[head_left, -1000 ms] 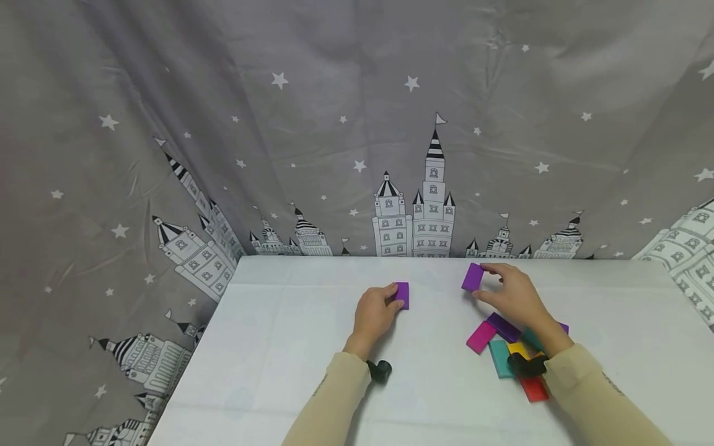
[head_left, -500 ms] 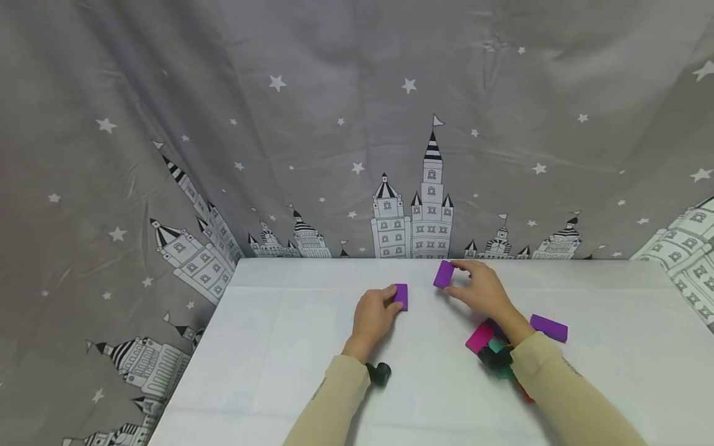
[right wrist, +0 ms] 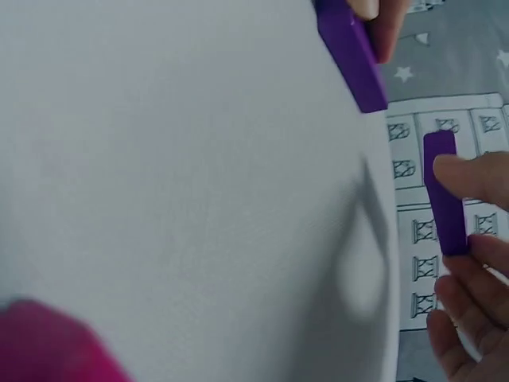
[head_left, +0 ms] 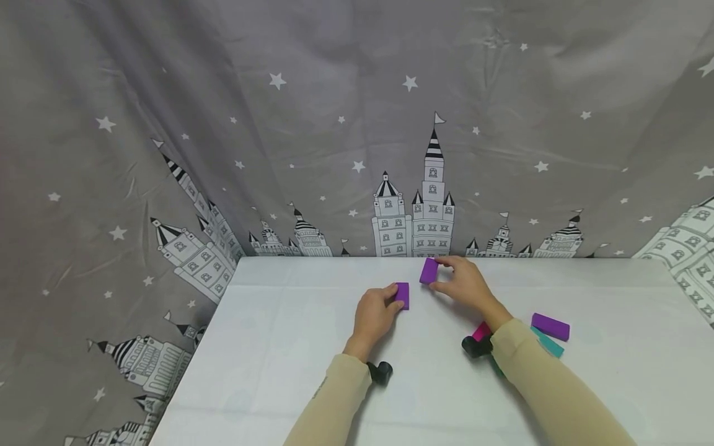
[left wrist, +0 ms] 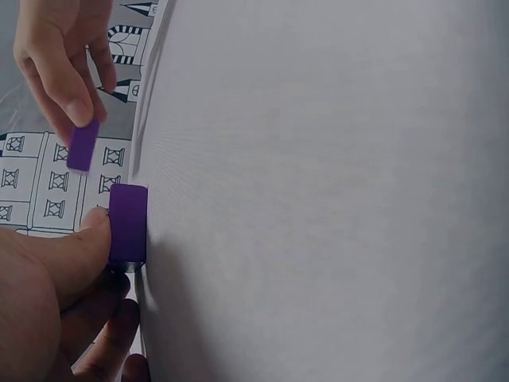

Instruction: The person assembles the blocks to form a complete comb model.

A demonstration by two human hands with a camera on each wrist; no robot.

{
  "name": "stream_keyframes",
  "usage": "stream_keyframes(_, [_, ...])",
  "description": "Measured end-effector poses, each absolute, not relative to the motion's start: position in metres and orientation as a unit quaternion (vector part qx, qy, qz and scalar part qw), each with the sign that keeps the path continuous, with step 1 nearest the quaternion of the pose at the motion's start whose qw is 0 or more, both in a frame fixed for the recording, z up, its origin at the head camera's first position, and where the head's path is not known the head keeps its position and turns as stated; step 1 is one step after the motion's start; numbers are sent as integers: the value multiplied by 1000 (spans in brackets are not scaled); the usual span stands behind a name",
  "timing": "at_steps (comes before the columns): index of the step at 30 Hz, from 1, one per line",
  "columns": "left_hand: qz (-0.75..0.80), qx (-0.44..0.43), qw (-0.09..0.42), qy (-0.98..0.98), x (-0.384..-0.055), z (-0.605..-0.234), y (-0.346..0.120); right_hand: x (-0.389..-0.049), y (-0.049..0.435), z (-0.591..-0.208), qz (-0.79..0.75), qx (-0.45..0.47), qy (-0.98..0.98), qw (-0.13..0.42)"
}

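Near the middle of the white table my left hand [head_left: 372, 316] pinches a purple block [head_left: 403, 296] between thumb and fingers; the block stands on the tabletop. To its right and a little farther back, my right hand [head_left: 464, 285] holds a second purple block [head_left: 429, 271] by its edges, thumb at the near end. In the left wrist view this second block [left wrist: 83, 146] hangs in the air, apart from the first purple block [left wrist: 129, 224]. The right wrist view shows the same gap between the two.
Beside the right forearm lie another purple block [head_left: 550, 326], a teal block [head_left: 548, 342] and a magenta block [head_left: 481, 331], partly covered by the arm. A grey curtain [head_left: 312, 124] printed with castles and stars hangs behind the white table [head_left: 279, 347].
My right hand has carried its purple block leftward, closer to the block in the left hand. The left hand has stayed in place. The right forearm now covers much of the block pile.
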State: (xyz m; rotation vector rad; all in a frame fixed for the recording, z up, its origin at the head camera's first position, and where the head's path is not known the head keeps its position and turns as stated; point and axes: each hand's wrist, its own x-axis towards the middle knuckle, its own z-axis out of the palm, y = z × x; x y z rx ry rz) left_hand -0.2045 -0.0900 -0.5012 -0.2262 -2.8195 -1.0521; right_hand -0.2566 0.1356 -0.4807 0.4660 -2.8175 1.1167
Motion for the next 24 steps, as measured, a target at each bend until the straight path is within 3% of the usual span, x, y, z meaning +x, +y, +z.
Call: stream_keyframes(24, [-343,-91,72,-932,-206,-503,-91,-283,102,-491,368,181,-912,15])
